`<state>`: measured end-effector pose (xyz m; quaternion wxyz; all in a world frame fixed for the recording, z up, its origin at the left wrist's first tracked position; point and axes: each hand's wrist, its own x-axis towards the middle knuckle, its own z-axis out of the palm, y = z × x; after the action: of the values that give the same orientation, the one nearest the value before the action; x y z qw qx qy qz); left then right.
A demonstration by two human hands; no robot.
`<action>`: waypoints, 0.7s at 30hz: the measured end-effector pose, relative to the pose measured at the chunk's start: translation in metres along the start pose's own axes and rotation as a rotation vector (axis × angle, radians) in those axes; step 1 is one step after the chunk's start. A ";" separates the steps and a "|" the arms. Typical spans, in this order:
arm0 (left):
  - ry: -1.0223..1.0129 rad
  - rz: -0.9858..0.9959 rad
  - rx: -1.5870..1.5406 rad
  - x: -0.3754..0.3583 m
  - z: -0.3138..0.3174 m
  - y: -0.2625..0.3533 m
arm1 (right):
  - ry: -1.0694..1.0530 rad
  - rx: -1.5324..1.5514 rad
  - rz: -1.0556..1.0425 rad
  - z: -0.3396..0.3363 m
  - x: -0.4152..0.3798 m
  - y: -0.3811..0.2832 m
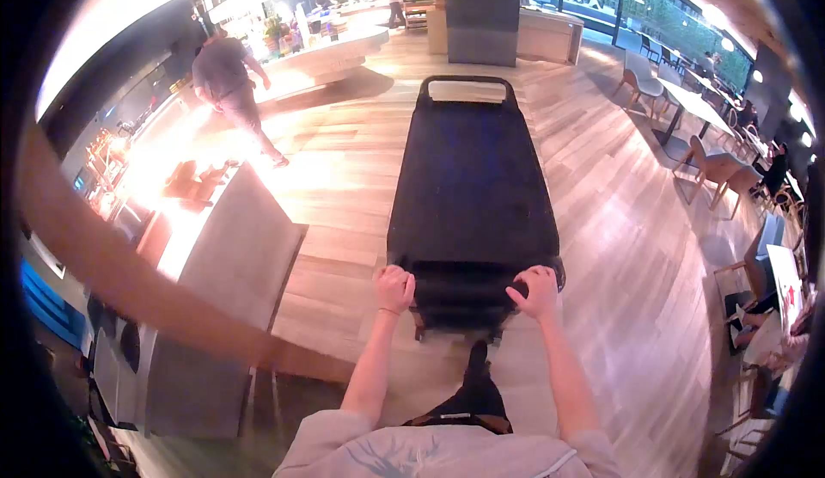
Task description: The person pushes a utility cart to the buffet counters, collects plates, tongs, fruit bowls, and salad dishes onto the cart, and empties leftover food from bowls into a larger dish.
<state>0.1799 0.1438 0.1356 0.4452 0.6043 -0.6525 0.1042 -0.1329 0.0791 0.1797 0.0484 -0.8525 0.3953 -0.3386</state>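
A black utility cart [471, 181] stands in front of me on the wooden floor, its flat top bare and a looped handle [467, 79] at its far end. At the cart's near left corner, my left hand [395, 289] is closed over the edge, fingers curled. My right hand [538, 291] grips the near right corner, with its thumb apart on the inner side. The undersides of both grips are hidden. Below the near edge, part of the cart's lower body shows beside my dark-clad leg [478, 383].
To the left stands a grey counter panel [219, 297], with a blurred brown band [172, 297] across it. A person [228, 74] walks by the bright buffet counter [335, 52]. A dark pillar [481, 14] rises ahead. Tables [694, 104], chairs [709, 162] and seated people line the right.
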 end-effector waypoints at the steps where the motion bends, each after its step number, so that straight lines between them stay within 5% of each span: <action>1: -0.024 -0.023 -0.007 0.015 0.013 -0.007 | -0.007 0.007 0.002 0.007 0.017 0.016; 21: 0.118 -0.111 0.116 0.331 0.292 -0.179 | -0.176 0.051 -0.037 0.141 0.391 0.296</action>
<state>0.2467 -0.3277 0.1272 0.4524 0.6571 -0.5834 0.1522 -0.0571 -0.4257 0.1790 0.0984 -0.8846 0.3651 -0.2730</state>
